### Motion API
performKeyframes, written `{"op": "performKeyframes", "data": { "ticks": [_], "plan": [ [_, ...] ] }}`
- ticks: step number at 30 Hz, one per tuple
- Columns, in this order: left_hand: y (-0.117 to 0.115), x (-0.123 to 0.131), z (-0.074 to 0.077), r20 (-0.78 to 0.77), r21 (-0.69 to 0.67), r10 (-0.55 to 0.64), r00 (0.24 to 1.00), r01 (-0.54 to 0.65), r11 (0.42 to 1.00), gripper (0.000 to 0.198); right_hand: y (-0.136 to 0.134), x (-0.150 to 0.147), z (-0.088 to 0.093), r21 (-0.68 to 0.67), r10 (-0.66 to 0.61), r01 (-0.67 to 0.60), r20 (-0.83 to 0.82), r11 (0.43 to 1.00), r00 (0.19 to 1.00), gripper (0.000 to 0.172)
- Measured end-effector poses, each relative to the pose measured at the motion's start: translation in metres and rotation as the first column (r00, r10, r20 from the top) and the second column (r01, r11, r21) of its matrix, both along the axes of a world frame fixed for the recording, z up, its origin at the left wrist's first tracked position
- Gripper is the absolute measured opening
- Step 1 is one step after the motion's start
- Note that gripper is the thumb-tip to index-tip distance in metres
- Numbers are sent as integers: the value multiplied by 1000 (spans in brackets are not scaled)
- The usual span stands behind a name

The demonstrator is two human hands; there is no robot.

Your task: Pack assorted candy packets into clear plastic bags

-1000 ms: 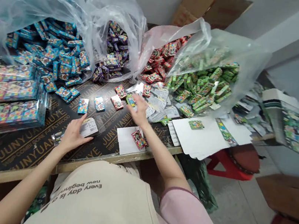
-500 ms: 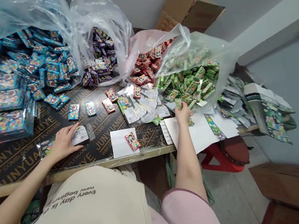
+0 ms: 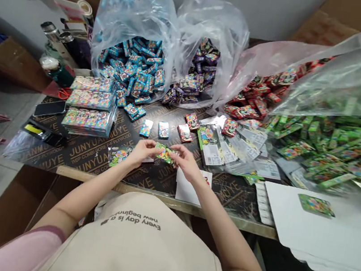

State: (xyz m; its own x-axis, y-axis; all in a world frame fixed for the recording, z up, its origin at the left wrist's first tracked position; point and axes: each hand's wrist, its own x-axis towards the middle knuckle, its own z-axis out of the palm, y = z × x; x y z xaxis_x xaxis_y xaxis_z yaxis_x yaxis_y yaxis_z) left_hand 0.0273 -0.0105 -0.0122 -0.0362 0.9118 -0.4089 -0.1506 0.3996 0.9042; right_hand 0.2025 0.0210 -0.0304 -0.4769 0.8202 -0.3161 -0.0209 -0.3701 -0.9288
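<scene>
My left hand (image 3: pixel 142 150) and my right hand (image 3: pixel 186 161) meet over the near middle of the dark plywood table (image 3: pixel 95 159). Between their pinched fingers they hold a small green packet (image 3: pixel 164 153). A clear printed sleeve (image 3: pixel 119 155) lies under my left wrist. A white card (image 3: pixel 189 191) lies under my right wrist. Beyond the hands sit two loose blue packets (image 3: pixel 154 129), a red packet (image 3: pixel 184 132) and a spread of clear sleeves (image 3: pixel 232 150).
Open plastic bags hold blue (image 3: pixel 132 69), purple (image 3: pixel 193 81), red (image 3: pixel 261 95) and green packets (image 3: pixel 334 149). Stacked filled sleeves (image 3: pixel 89 110), a phone (image 3: pixel 49 108), scissors (image 3: pixel 63 92) and bottles (image 3: pixel 55 51) are at left. White sheets (image 3: pixel 322 229) overhang at right. Cardboard boxes (image 3: pixel 2 217) stand below.
My right hand came back from the green pile at the right with a green packet. My left hand left the sleeve and joined it. The view swung left.
</scene>
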Motion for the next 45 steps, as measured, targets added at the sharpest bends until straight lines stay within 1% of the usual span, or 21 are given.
{"op": "performKeyframes", "data": {
  "ticks": [2, 5, 7, 9, 12, 14, 16, 17, 19, 21, 22, 23, 25, 28, 30, 32, 34, 37, 39, 42, 45],
  "plan": [
    [-6, -8, 0, -5, -68, -62, 998, 61, 996, 36, 8, -4, 1, 140, -93, 90, 15, 986, 996, 42],
    [-14, -12, 0, -4, -111, -158, 987, 156, 981, 35, 13, -7, 8, 371, -36, 1, 87, 929, 996, 39],
    [-17, -11, -2, 40, -117, -122, 992, 126, 985, 36, 11, -9, 13, 556, 5, -123, 209, 822, 978, 48],
    [-18, -10, -4, 99, -133, -55, 994, 68, 989, 34, 6, -11, 16, 705, 6, -252, 331, 663, 944, 68],
    [-18, -12, -9, 122, -137, -62, 991, 79, 987, 35, -2, -13, 14, 781, 0, -396, 452, 484, 892, 77],
    [-19, -19, -12, 33, -92, -111, 993, 114, 989, 38, -4, -11, 7, 802, -67, -398, 474, 445, 878, 70],
    [-21, -33, -15, -231, 40, -127, 965, 140, 989, 47, -3, -8, -3, 817, -180, -370, 485, 443, 855, 66],
    [-22, -41, -17, -414, 119, -123, 902, 188, 975, 56, -2, -5, -9, 817, -234, -365, 500, 446, 834, 64],
    [-24, -59, -22, -745, 180, -121, 656, 372, 910, 84, 2, -1, -22, 799, -301, -396, 555, 452, 776, 61],
    [-27, -72, -30, -910, 82, -162, 382, 547, 833, 107, 6, 0, -33, 762, -302, -464, 620, 452, 724, 59],
    [-28, -76, -34, -941, 25, -182, 287, 592, 806, 112, 6, -1, -38, 744, -288, -494, 645, 450, 708, 59],
    [-30, -78, -38, -955, -12, -192, 227, 614, 789, 113, 7, -3, -41, 727, -269, -517, 663, 450, 698, 60],
    [-31, -79, -46, -964, -19, -178, 196, 620, 784, 114, 7, -7, -45, 698, -194, -557, 686, 450, 702, 62],
    [-33, -78, -52, -958, 35, -150, 245, 618, 785, 118, 7, -11, -46, 663, 10, -599, 666, 448, 746, 65],
    [-34, -76, -50, -946, 65, -150, 287, 623, 779, 118, 10, -10, -47, 663, 151, -571, 580, 484, 801, 71],
    [-35, -74, -44, -927, 99, -150, 343, 611, 785, 115, 14, -8, -45, 652, 254, -497, 435, 572, 864, 79],
    [-33, -68, -36, -893, 165, -109, 436, 544, 822, 111, 17, -8, -39, 619, 261, -368, 260, 694, 930, 91],
    [-25, -53, -26, -775, 351, 119, 620, 268, 897, 107, 16, -18, -22, 489, -5, 15, -22, 872, 1000, 98],
    [-18, -39, -24, -623, 456, 299, 722, 24, 890, 104, 11, -32, -8, 279, -227, 260, -146, 924, 963, 88],
    [-11, -17, -30, -325, 456, 396, 859, -225, 861, 69, 7, -52, 7, -14, -409, 414, -191, 910, 892, 69],
    [-15, 0, -38, -106, 396, 358, 928, -290, 871, 37, 11, -62, 15, -77, -528, 524, -195, 848, 827, 51]
  ]
}}
